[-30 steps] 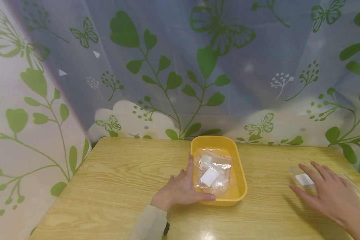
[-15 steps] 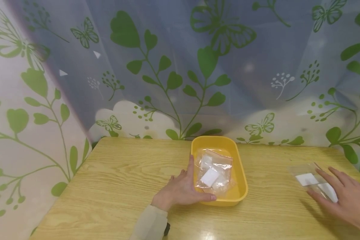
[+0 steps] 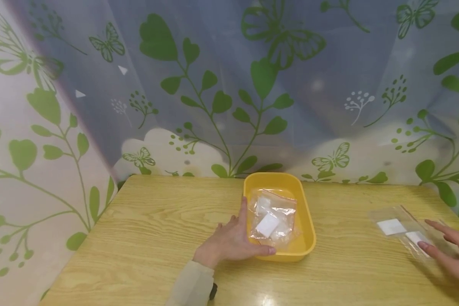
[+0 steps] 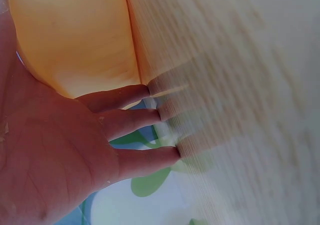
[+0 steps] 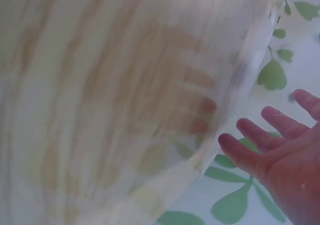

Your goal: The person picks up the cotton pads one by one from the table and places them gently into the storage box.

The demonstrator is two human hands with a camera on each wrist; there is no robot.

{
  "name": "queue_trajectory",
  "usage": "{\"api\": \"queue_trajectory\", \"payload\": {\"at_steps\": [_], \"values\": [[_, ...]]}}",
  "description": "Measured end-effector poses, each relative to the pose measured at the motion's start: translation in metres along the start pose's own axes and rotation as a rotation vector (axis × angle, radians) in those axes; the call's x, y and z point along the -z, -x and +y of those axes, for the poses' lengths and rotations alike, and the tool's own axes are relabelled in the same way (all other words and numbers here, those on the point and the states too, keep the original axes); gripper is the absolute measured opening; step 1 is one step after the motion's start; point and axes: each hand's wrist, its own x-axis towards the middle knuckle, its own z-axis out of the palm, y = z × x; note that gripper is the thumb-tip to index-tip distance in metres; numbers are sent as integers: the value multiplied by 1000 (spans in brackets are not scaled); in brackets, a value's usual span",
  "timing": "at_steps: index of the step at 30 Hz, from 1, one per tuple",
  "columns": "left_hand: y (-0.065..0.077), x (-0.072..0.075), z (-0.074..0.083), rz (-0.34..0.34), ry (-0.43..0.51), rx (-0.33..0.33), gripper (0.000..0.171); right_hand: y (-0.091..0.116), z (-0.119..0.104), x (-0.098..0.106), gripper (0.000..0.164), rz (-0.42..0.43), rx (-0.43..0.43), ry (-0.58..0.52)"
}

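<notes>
A yellow plastic tray [image 3: 310, 227] stands at mid-table, with clear zip bags [image 3: 267, 224] bearing white pieces inside. My left hand [image 3: 229, 246] rests against its near left corner, thumb along the near rim and index finger at the left side. In the left wrist view that hand's other fingers [image 4: 145, 162] are straight, tips at the tabletop. At the right, a clear zip bag [image 3: 391, 227] with a white piece lies flat, overlapping another bag [image 3: 415, 239]. My right hand [image 3: 453, 253], fingers apart, is over the second bag's right part; whether it touches is unclear.
The wooden table [image 3: 168, 212] reaches back to a curtain [image 3: 222, 85] printed with leaves and butterflies. A lighter patterned curtain [image 3: 42, 170] hangs along the left edge. The tray's far end stands close to the back curtain.
My right hand has moved right and toward the near side, uncovering the bags that it partly covered. The left hand and the tray have stayed in place.
</notes>
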Motion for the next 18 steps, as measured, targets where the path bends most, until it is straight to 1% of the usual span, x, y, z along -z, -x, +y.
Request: {"api": "queue_trajectory", "payload": {"at_steps": [3, 5, 9, 12, 13, 16, 18], "values": [[0, 0, 0, 5, 1, 3, 141, 3, 12, 3, 68, -16, -108, -34], [1, 0, 0, 9, 4, 6, 141, 5, 16, 6, 71, -33, -160, -24], [0, 1, 0, 11, 1, 6, 141, 5, 19, 5, 71, -6, -121, -43], [0, 1, 0, 9, 2, 8, 141, 4, 17, 7, 70, -41, -114, -18], [0, 1, 0, 8, 3, 9, 141, 4, 17, 7, 68, -45, -98, -14], [0, 1, 0, 5, 6, 14, 141, 4, 14, 6, 68, -48, -18, 1], [0, 0, 1, 6, 2, 15, 141, 3, 12, 5, 68, -36, 45, 10]]}}
